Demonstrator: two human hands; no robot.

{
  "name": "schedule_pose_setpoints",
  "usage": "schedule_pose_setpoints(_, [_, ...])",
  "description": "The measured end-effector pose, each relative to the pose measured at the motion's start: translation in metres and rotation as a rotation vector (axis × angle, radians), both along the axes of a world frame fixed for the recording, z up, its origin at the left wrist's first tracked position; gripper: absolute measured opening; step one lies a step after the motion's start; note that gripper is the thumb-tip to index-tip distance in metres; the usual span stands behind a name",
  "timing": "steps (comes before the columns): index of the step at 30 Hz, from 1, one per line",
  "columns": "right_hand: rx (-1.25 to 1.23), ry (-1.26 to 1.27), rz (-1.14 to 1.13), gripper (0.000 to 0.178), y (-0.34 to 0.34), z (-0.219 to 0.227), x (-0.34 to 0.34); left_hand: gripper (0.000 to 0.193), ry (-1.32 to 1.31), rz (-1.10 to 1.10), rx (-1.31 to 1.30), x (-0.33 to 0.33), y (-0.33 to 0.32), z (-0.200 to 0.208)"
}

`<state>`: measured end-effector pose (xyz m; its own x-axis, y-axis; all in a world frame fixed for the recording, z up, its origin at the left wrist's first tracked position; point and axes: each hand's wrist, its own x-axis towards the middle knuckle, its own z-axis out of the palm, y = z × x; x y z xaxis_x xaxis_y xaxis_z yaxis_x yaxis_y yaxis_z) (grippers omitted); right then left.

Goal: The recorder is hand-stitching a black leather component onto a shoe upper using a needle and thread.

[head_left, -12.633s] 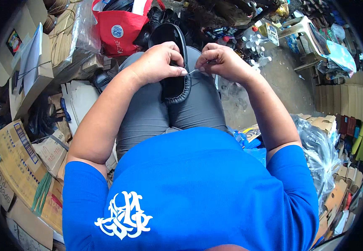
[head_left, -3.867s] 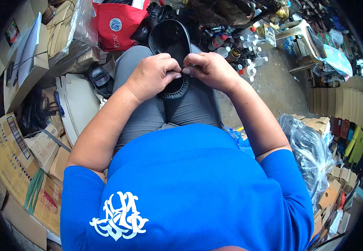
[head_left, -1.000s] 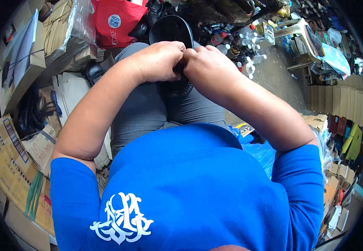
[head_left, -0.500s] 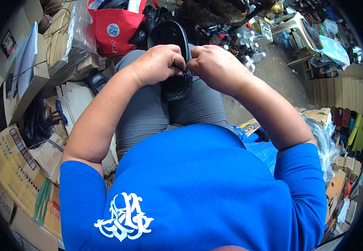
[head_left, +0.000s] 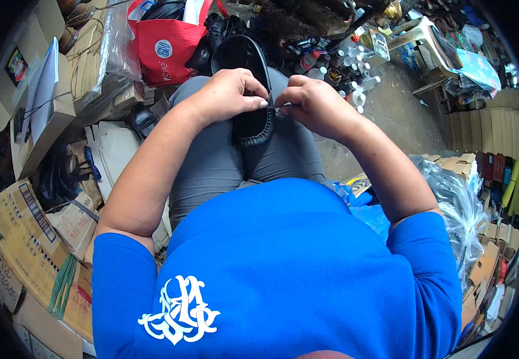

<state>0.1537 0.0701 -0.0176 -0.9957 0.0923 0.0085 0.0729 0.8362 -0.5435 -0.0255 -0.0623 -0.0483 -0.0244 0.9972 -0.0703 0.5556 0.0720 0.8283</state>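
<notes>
in the head view, your left hand point(head_left: 232, 94) grips the rim of the glossy black oblong shoe point(head_left: 252, 127) on your grey-trousered lap point(head_left: 205, 161); your right hand point(head_left: 316, 107) has turned, thumb now showing; whether its bent fingertips pinch anything you can't tell, but work seems centred on that rim

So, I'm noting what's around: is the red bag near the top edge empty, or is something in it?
Not empty: dark items show in the red bag's open top. How full, I cannot tell.
</notes>
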Motion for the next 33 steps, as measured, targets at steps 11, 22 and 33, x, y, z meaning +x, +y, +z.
schedule_pose_setpoints(11, [-0.274,-0.008,-0.221,0.012,0.01,-0.011,0.017,0.02,-0.221,0.058,-0.151,-0.002,0.002,-0.004])
schedule_pose_setpoints(22, [-0.268,0.045,-0.196,0.015,0.009,-0.032,0.011,0.024,-0.166,0.01,-0.082,0.0,-0.004,-0.004])
schedule_pose_setpoints(33, [-0.282,0.154,-0.209,0.014,-0.001,-0.043,0.012,0.024,-0.261,-0.023,-0.169,-0.005,-0.002,-0.004])
